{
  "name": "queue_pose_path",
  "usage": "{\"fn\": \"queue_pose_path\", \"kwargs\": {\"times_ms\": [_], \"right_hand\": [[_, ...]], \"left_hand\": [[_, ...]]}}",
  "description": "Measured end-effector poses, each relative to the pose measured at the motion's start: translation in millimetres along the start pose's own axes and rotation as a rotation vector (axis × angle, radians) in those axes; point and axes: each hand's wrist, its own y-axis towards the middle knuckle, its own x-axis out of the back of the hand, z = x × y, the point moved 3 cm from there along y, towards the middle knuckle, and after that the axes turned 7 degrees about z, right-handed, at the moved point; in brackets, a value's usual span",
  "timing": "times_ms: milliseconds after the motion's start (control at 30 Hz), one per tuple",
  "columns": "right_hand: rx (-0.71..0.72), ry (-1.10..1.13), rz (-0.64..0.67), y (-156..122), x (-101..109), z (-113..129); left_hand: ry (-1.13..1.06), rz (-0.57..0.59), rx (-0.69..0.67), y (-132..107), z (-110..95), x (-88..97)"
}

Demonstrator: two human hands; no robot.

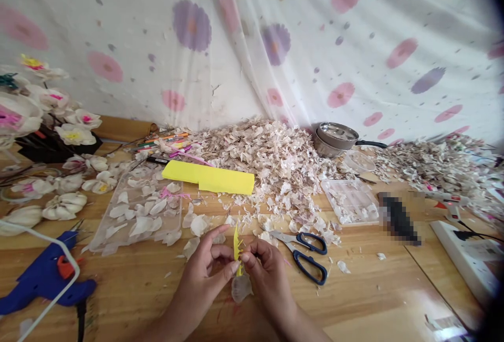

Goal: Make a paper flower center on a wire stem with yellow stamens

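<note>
Between my two hands, near the table's front middle, stands a narrow strip of yellow paper with a fringed edge. My left hand pinches it from the left side. The fingertips of my right hand are closed on its fringed right edge. Just below the strip, a pale translucent petal shows; whether it is attached cannot be made out. Scissors with dark blue handles lie beside my right hand, blades pointing left. Beyond my hands lies a larger yellow paper sheet.
A big heap of dried petals spreads along the back. A clear tray with petals and a blue glue gun are on the left. At right are a lidded plastic box, metal pan and power strip.
</note>
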Motion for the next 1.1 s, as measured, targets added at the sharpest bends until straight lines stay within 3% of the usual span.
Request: {"fn": "queue_pose_path", "kwargs": {"times_ms": [300, 1100], "right_hand": [[0.209, -0.347, -0.047, -5, 1, 11], [0.3, -0.365, -0.045, -5, 1, 21]], "left_hand": [[-0.003, 0.005, -0.012, -2, -1, -3.0], [-0.095, 0.007, -0.01, -1, -3, -2.1]]}}
